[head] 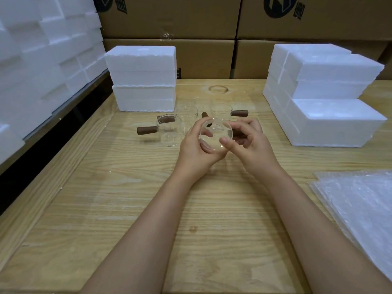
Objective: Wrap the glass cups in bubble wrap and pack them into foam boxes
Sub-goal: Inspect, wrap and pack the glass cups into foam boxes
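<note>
Clear round glass cup (216,134) gripped by both hands.

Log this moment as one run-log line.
phase: cup in hand, unwrapped | left hand: holds cup | right hand: holds cup | bubble wrap: lying right | foam boxes: stacked

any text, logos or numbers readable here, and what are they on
On the left cardboard box: dark round logo cut off by the frame, characters beside it too blurred to read.
On the right cardboard box: same logo and characters, also unreadable.
No print seen on the foam boxes, bubble wrap or glass cup.
</note>
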`<state>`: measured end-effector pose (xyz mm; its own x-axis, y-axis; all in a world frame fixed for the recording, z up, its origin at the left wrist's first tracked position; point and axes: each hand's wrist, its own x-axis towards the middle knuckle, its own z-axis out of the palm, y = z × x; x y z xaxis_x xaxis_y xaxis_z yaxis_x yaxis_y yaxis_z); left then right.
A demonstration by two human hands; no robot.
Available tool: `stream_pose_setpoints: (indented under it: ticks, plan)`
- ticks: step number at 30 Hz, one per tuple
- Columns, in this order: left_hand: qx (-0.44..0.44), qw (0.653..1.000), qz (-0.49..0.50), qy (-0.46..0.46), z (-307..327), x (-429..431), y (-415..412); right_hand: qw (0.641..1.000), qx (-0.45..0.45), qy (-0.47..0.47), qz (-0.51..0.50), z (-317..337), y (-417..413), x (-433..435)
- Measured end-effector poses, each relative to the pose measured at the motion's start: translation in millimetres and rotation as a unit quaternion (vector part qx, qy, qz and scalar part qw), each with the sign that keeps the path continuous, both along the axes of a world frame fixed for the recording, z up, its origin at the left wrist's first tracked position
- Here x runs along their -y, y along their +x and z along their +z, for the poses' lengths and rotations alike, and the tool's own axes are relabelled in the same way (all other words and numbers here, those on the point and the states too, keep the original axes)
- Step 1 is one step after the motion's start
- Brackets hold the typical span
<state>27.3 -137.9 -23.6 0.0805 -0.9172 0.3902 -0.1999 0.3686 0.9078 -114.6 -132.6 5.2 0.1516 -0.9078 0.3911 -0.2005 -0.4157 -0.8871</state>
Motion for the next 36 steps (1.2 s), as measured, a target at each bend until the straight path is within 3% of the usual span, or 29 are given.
stream_pose_setpoints:
  ticks: [14, 21, 30, 36]
  plan:
    - [0.106, 0.991, 0.02, -0.083, -2, -3, -3, 0.993, 0.052, -0.016, -0.108, -3, 11, 3]
    - [0.167, 0.981, 0.003, -0.102, -5, -4, -6, 0.984, 0.057, 0.043, -0.161, -7, 20, -2]
    - [0.139, 0.986, 0.006, -0.093, -2, -5, -5, 0.984, -0.054, 0.023, -0.166, -5, 27, -6]
    - [0.104, 0.991, -0.011, -0.084, 0, -7, -5, 0.983, -0.034, -0.011, -0.182, -5, 30, -9]
